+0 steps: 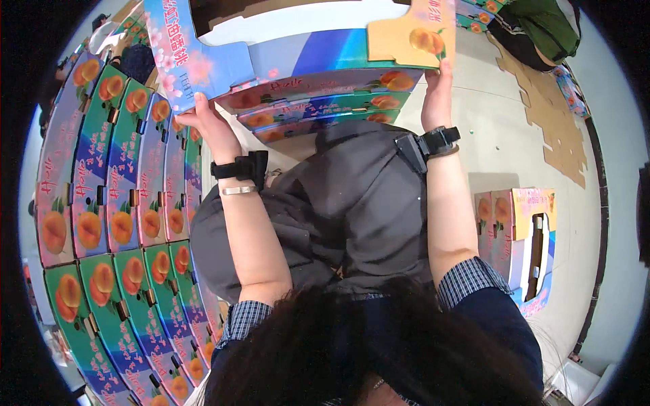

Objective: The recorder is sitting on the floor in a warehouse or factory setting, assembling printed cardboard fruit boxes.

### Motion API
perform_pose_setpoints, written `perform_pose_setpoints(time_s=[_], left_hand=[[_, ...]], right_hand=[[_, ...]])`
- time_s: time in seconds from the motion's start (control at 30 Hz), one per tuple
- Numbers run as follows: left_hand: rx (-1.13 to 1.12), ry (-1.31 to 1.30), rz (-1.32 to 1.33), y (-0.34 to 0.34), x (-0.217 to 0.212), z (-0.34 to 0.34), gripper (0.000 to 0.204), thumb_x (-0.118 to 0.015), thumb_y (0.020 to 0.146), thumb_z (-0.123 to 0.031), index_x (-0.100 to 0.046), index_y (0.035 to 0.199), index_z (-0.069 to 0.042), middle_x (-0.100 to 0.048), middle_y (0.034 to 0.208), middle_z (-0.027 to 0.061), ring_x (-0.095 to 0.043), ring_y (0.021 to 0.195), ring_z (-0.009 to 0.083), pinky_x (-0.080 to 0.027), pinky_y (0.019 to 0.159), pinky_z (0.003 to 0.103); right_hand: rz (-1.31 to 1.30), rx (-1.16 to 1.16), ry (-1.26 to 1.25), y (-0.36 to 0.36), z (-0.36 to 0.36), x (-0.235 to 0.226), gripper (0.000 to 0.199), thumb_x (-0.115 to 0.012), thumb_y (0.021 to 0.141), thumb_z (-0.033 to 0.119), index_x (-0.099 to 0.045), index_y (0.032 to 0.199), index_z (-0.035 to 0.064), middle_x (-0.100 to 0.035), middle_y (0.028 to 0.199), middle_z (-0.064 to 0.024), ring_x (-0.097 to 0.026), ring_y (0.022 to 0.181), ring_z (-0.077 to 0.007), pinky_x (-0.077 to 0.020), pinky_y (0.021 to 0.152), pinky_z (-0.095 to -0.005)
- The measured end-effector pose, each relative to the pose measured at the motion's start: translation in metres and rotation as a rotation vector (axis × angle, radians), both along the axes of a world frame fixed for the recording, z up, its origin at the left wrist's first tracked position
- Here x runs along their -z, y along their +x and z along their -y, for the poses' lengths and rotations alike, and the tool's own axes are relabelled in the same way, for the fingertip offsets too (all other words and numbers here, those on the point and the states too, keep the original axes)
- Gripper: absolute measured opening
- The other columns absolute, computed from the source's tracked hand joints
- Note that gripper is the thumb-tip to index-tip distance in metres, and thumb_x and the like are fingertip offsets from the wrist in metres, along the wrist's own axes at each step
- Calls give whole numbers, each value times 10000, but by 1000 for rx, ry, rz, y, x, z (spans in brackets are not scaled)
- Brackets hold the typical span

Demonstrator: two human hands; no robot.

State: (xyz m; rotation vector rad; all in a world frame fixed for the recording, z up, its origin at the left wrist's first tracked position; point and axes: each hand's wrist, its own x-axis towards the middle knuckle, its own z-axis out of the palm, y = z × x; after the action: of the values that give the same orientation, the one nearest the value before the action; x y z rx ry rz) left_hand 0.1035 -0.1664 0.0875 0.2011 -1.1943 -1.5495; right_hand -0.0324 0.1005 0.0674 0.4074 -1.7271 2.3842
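A colourful cardboard fruit carton (318,55) printed with peaches and pink blossoms is in front of me, its top cut by a long dark opening edged in white. My left hand (215,128) is closed on its near left corner, thumb against the blue end. At the near right corner, my right hand (437,100) grips the carton by the yellow end, with its fingers mostly hidden behind the side. Directly below are more peach cartons (311,116) in a stack. Whether the held carton rests on them or hangs just above, I cannot tell.
Tall rows of peach cartons (112,223) stand close on my left. On the pale floor (481,145) to my right sit a few more cartons (501,233). Flattened brown cardboard (545,111) lies farther off, near a person in green (552,30).
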Motion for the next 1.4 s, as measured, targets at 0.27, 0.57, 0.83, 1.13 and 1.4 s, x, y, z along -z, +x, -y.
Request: perform_pose_setpoints(time_s=[0.27,0.57,0.83,1.13,1.4], left_hand=[[-129,-46,267,-17,17,12,379,-457,848,-203,-262,1108,-8,-370,1114,131,-379,1014,186,-267,922,317],[-117,-108,194,-26,29,22,416,-450,854,-267,-240,1109,-15,-373,1079,134,-373,999,190,-272,909,311],[-35,2,196,-33,18,24,470,-483,855,-278,-223,1127,4,-352,1107,152,-367,1039,206,-289,919,338],[-232,-4,389,-40,35,34,607,-540,813,-373,-264,1145,53,-288,1145,175,-341,1062,229,-298,914,342],[-242,-93,489,-36,43,46,752,-564,781,-406,-165,1236,41,-256,1203,183,-375,1058,227,-366,850,327]], right_hand=[[47,47,19,-12,5,6,561,-303,877,450,-321,1254,35,-421,1230,-89,-367,1141,-163,-205,987,-315],[16,37,3,-13,9,3,571,-289,881,469,-315,1254,38,-424,1219,-86,-384,1124,-182,-238,980,-324],[0,117,163,-15,8,0,573,-265,897,462,-294,1263,22,-417,1220,-106,-387,1141,-178,-257,983,-320],[-45,168,281,-3,23,-9,480,-315,904,388,-352,1206,16,-433,1172,-97,-373,1109,-184,-243,955,-298],[-33,168,295,4,31,-20,454,-315,905,377,-346,1218,49,-381,1211,-91,-353,1129,-198,-239,965,-309]])
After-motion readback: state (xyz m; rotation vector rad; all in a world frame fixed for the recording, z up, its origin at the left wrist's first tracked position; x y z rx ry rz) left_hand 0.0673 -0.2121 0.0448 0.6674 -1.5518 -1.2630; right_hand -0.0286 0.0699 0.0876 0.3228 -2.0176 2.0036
